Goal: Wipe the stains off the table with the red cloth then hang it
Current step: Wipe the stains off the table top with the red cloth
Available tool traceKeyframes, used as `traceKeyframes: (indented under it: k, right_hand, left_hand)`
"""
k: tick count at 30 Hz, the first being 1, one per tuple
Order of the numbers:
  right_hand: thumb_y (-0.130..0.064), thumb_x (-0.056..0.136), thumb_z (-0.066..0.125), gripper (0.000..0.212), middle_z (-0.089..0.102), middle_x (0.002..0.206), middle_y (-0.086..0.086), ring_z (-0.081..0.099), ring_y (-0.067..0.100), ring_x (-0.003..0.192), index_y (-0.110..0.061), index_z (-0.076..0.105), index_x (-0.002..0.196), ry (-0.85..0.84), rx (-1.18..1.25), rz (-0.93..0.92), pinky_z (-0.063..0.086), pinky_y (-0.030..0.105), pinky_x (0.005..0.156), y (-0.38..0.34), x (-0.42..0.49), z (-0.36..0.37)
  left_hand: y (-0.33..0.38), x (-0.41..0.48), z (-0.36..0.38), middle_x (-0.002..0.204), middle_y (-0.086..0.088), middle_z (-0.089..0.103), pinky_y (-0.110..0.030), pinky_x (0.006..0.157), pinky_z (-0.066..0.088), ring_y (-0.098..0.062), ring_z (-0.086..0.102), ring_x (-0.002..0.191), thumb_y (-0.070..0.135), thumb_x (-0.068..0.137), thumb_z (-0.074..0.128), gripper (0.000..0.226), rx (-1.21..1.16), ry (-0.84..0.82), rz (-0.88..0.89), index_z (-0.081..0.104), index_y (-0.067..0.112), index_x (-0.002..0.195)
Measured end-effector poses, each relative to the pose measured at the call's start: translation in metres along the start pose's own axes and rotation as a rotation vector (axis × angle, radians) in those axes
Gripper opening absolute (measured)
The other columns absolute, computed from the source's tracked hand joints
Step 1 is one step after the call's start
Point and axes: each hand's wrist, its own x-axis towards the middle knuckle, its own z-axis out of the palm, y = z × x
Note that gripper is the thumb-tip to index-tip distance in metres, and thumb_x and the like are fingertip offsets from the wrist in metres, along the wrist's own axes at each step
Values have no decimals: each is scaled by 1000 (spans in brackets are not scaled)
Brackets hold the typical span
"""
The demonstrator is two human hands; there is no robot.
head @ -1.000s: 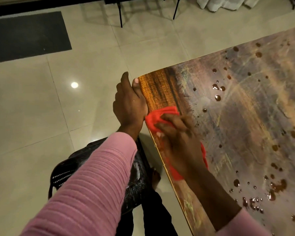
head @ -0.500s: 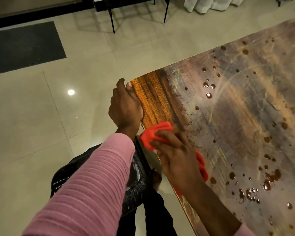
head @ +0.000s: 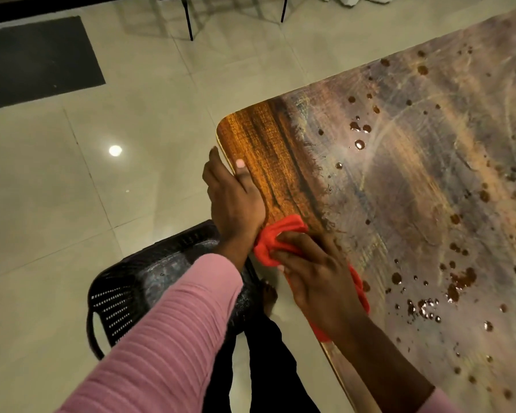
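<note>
Looking down on a pale tiled floor [head: 72, 234] and, at the right, a wooden table [head: 268, 150] with a rounded near corner. Farther off on the left, a dark mat [head: 36, 61] flat on the tiles; closer, beside the table's edge, a black perforated chair [head: 137, 290]. Reaching over that chair in a pink ribbed sleeve [head: 167, 338], left hand [head: 234, 201] clamped on the table's edge near the corner, thumb on top, fingers down the side. Just beside its wrist, right hand [head: 319, 281] curled over the red cloth [head: 276, 236], pressing the bunched fabric onto the tabletop right at the edge. Scattered across the surface to the right, brown stains [head: 459, 281], one close by the cloth, most farther off, wet and shiny in places
</note>
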Motion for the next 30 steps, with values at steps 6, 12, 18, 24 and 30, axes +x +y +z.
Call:
traceKeyframes:
  k: [6, 12, 18, 24, 30]
  right_hand:
    - [-22, 87, 62, 23, 63, 121, 4, 47, 28, 104, -19, 73, 106, 85, -118, 250, 46, 36, 78, 44, 2, -13]
    - [-22, 87, 58, 23, 64, 117, 0, 49, 25, 103, -20, 74, 104, 69, -68, 216, 47, 34, 78, 18, -9, -8]
    - [-26, 90, 51, 28, 64, 120, 1, 51, 24, 104, -21, 73, 107, 25, -91, 144, 48, 35, 81, 22, -31, -9]
    - [-30, 89, 47, 34, 63, 121, 7, 46, 27, 104, -18, 71, 110, 145, -118, 394, 45, 37, 78, 33, -20, -13]
    - [-18, 83, 58, 27, 62, 123, -1, 52, 26, 103, -19, 73, 105, -50, -59, 53, 48, 37, 86, 5, -52, -2]
  left_hand:
    - [4, -3, 0, 144, -7, 44, -31, 77, 36, -27, 55, 117, 40, 103, 26, 51, 69, 21, -55, 23, 21, 150]
    - [8, -6, -1, 129, -5, 59, -29, 76, 32, -26, 58, 110, 39, 104, 24, 45, 127, 36, -88, 43, 18, 140]
    - [12, -7, -4, 90, -8, 66, -31, 66, 32, -29, 59, 77, 39, 105, 24, 48, 210, 20, -153, 63, 11, 101]
    - [17, -10, -6, 99, -14, 69, -30, 65, 27, -24, 48, 71, 36, 105, 26, 48, 218, 23, -178, 65, 8, 100]
    - [19, -11, -8, 103, -16, 68, -32, 66, 26, -31, 55, 79, 36, 105, 25, 48, 225, 3, -183, 64, 7, 104]
